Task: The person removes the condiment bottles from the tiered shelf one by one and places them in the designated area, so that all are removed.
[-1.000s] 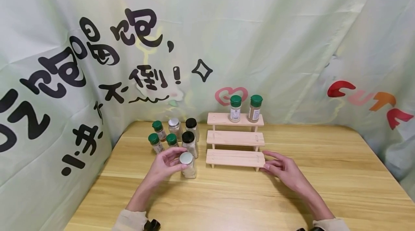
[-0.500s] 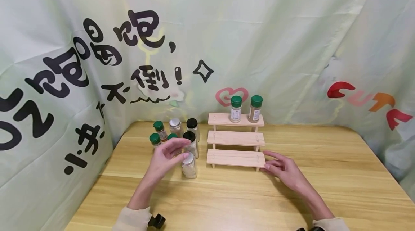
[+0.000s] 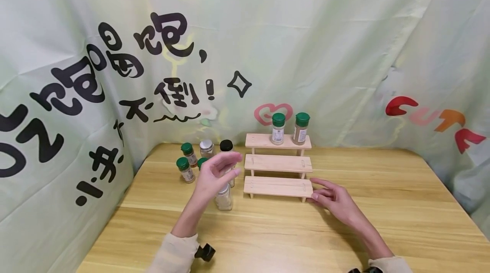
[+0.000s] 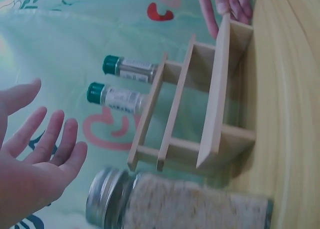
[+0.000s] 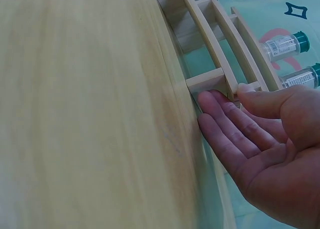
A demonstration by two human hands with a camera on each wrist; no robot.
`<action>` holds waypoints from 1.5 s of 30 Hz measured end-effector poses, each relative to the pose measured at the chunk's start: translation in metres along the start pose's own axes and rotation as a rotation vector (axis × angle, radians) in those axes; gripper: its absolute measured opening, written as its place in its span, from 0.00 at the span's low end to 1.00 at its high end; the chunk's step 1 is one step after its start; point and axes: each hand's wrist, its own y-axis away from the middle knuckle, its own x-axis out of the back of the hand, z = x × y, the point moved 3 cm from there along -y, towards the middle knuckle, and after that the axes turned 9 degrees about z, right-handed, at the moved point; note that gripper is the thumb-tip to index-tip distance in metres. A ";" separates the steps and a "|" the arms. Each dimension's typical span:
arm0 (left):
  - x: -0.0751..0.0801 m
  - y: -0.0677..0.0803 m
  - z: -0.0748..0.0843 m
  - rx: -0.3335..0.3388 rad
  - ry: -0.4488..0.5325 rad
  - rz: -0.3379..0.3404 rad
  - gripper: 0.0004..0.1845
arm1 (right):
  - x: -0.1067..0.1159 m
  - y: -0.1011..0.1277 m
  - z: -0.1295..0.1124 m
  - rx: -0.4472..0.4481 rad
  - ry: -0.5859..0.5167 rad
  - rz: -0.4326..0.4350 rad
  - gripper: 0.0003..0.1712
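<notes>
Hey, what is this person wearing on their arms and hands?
Both hands are bare: the left hand and the right hand show no gloves or rings. Each forearm ends in a cream sleeve pushed back, with a small black device at the left wrist.

Matt pale wood rack [image 3: 278, 163], glass jar [image 4: 190, 209] under brushed-metal lid [image 4: 102, 196]
</notes>
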 end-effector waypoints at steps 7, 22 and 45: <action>-0.018 -0.011 -0.004 0.027 0.045 0.039 0.19 | 0.001 0.001 0.000 -0.019 0.001 0.013 0.30; -0.052 -0.041 -0.011 0.017 0.036 0.057 0.20 | 0.004 0.005 0.002 -0.001 0.033 0.042 0.30; -0.079 -0.089 -0.019 0.032 0.019 0.121 0.25 | 0.000 0.001 -0.002 0.017 0.008 0.016 0.29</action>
